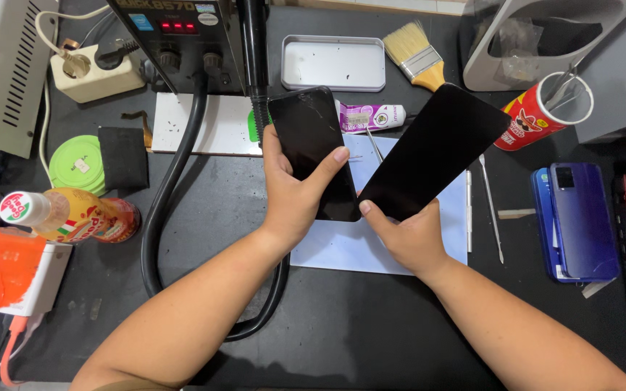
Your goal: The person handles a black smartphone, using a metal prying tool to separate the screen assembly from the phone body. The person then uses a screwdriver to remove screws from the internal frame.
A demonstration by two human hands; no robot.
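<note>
Two hands (295,192) (407,235) hold two black panels (313,148) (432,152).

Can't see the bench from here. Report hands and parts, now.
Left hand grips cracked black phone. Right hand holds black screen panel by its lower edge. Both raised over blue sheet; nothing between them.

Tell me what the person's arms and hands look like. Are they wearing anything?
Both arms are bare, with no sleeves in view. The left hand and right hand wear no gloves, and no rings, watch or bracelets show. The fingernails are short and plain, without polish.
</note>
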